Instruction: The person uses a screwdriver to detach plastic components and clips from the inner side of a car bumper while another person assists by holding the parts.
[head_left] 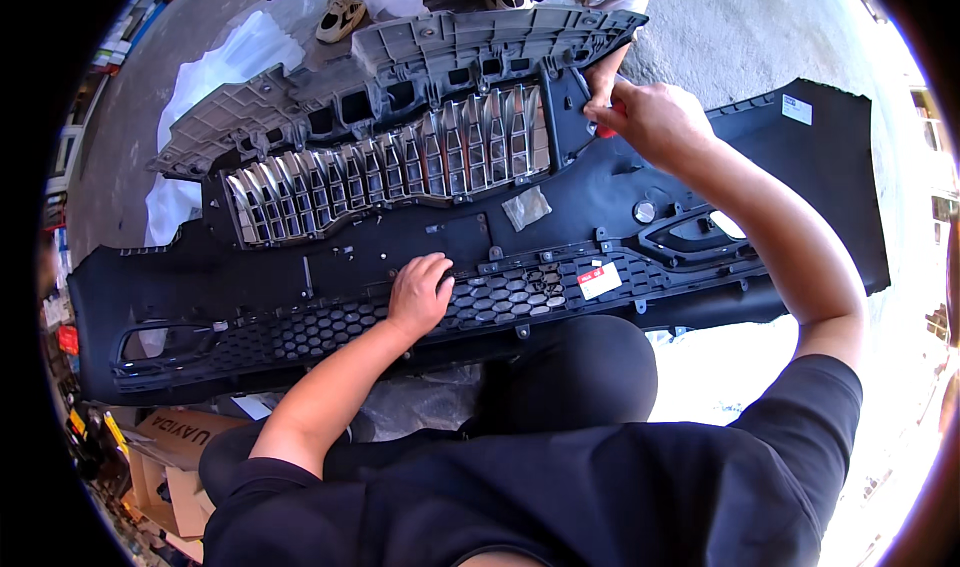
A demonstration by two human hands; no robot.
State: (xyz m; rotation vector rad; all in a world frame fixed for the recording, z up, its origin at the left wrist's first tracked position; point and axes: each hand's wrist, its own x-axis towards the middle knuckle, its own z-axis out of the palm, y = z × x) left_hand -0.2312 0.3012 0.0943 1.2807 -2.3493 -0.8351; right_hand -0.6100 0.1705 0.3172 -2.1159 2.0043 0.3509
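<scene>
A large black car bumper (590, 202) lies across the space before me. A chrome-slatted grille (400, 157) sits in its upper middle. My right hand (660, 122) is closed around the red handle of a screwdriver (606, 130). Its thin shaft points down left toward the bumper, beside the grille's right end; the tip is hard to make out. My left hand (420, 292) rests on the bumper just above the honeycomb lower mesh (500, 299), fingers spread slightly and holding nothing. Another person's hand (602, 79) reaches down close to my right hand.
Along the grille's far side runs a grey-black ribbed plastic panel (490, 42). Small loose parts and a clear plastic bag (526, 208) lie on the bumper. A person's shoe (341, 15) stands beyond, near white plastic sheeting (235, 62). An open cardboard box (175, 442) is at lower left.
</scene>
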